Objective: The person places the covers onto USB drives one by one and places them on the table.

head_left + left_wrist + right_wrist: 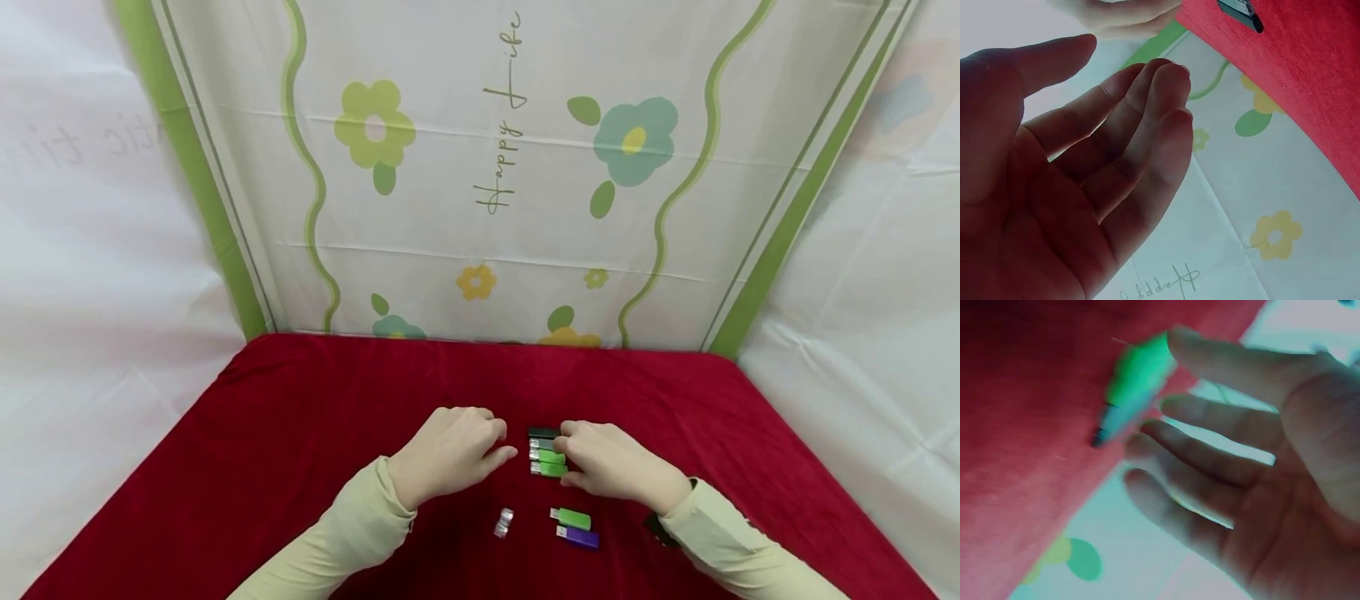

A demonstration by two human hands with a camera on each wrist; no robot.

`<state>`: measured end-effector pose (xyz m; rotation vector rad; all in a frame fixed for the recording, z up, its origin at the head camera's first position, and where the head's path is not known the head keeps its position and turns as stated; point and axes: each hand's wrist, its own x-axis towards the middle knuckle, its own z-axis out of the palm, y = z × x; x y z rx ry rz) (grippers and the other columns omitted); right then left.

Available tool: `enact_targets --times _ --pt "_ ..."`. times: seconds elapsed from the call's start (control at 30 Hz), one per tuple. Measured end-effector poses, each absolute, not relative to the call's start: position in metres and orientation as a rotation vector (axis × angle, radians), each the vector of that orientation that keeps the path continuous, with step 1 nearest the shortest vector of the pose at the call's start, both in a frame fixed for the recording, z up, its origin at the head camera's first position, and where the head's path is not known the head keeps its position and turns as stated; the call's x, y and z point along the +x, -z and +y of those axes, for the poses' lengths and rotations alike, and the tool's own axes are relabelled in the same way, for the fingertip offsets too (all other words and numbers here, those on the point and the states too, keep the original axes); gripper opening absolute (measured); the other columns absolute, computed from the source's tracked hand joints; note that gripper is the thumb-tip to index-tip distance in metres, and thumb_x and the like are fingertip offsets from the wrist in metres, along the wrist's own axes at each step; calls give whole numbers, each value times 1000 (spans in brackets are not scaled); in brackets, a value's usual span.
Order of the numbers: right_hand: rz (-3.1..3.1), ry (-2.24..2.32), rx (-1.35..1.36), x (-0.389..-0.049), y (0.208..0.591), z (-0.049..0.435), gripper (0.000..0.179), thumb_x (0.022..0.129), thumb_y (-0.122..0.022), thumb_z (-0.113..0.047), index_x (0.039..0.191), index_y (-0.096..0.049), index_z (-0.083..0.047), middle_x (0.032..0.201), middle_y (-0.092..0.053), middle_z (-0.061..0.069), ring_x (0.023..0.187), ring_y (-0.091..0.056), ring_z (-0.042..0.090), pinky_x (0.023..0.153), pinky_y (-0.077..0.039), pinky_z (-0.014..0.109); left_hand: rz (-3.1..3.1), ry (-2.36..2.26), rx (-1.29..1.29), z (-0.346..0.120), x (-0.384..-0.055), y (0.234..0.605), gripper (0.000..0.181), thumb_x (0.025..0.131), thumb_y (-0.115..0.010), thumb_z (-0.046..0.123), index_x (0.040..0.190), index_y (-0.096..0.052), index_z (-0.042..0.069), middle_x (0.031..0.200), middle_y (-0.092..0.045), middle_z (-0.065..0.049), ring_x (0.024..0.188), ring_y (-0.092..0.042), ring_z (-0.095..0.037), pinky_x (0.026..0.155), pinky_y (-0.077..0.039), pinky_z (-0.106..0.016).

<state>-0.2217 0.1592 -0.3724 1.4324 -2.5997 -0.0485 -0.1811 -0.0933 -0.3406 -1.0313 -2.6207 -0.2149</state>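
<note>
In the head view, my right hand (611, 461) is at the right ends of a short row of USB sticks. The row runs from a black stick (543, 432) through a grey-green stick (542, 445) to two green ones (549, 471). In the blurred right wrist view, the thumb tip overlaps the end of a green stick (1138, 372); whether it touches cannot be told. The other fingers are spread and loosely bent. To the left of the row hovers my left hand (453, 450), its fingers relaxed with nothing in the palm (1054, 231).
Nearer me lie another green USB stick (573, 519), a purple one (579, 537) and small silver metal pieces (504, 522). A dark object (660, 530) is partly hidden by the right sleeve. Red cloth (337, 400) covers the table; a flower-printed curtain (480, 167) stands behind.
</note>
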Motion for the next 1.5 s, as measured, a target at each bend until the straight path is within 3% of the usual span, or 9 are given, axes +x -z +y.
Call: enact_targets --times 0.13,0.37,0.7,0.97,1.1,1.23,1.5 --pt "-2683 -30 1411 -213 356 163 24 75 -86 -23 83 -68 -10 73 -46 -8 59 -43 5 53 -42 24 -2658 216 -1065 -91 -180 341 31 91 -72 30 67 -57 18 58 -41 9 48 -37 -5 43 -32 -17" --pt "-2650 -57 1533 -196 351 163 20 78 -83 -23 78 -64 -15 72 -50 -11 59 -45 3 54 -43 23 -2732 194 -1153 -85 -177 348 21 90 -72 30 74 -67 18 60 -45 10 50 -39 -2 46 -35 -16" --pt "-2686 -51 1606 -191 348 157 15 76 -84 -19 82 -71 -13 80 -62 -7 63 -54 3 58 -47 21 -2782 197 -1182 -83 -171 351 22 89 -74 27 71 -63 21 62 -45 12 52 -40 -2 47 -36 -16" --pt "-2741 -108 1610 -196 357 161 17 73 -86 -20 82 -72 -15 79 -60 -11 64 -50 1 58 -45 21 -2813 173 -1201 -81 -169 350 26 89 -74 28 68 -60 21 60 -42 12 52 -40 -3 47 -35 -16" --pt "-2747 -112 1625 -199 362 161 18 73 -86 -19 76 -68 -18 71 -55 -14 58 -43 0 53 -40 19 -2813 172 -1194 -81 -170 351 27 89 -74 28 67 -59 21 59 -42 12 52 -39 -3 47 -35 -17" --pt "-2770 -109 1621 -200 362 159 30 72 -86 -16 64 -57 -22 60 -41 -15 52 -30 1 47 -30 18 -2811 178 -1199 -81 -171 351 29 89 -74 27 66 -57 21 59 -41 12 52 -38 -3 46 -34 -17" --pt "-2797 -105 1615 -200 364 159 47 71 -86 -13 55 -43 -21 54 -24 -14 52 -19 4 45 -21 19 -2797 153 -1211 -77 -169 350 31 89 -74 27 65 -55 21 59 -41 12 52 -39 -3 47 -34 -17"
